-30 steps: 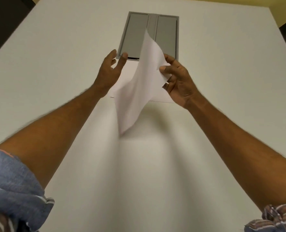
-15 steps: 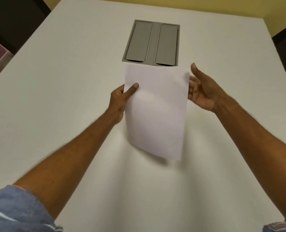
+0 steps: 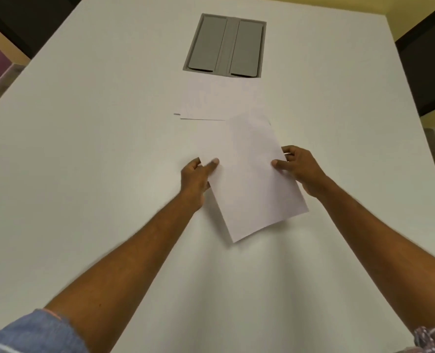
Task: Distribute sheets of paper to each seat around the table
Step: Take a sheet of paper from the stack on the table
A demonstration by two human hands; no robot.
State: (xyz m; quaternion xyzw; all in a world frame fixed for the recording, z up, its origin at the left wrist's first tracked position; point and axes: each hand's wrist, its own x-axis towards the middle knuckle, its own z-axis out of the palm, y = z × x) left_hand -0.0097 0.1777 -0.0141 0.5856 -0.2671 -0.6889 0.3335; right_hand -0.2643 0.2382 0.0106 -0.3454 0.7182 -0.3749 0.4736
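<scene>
A single white sheet of paper (image 3: 252,179) hangs a little above the white table (image 3: 84,174), turned slightly clockwise. My left hand (image 3: 196,177) pinches its left edge with the thumb on top. My right hand (image 3: 300,169) grips its right edge the same way. Farther out, a flat stack of white sheets (image 3: 216,100) lies on the table, just in front of the grey panel.
A grey double-flap cable panel (image 3: 225,45) is set into the table's middle. Dark chair backs show at the far left (image 3: 12,24) and far right (image 3: 425,72) edges. A yellow wall runs behind the table's right side.
The sheet came off the stack and toward me. My left hand took it first, then my right hand closed on its right edge; the stack is now uncovered.
</scene>
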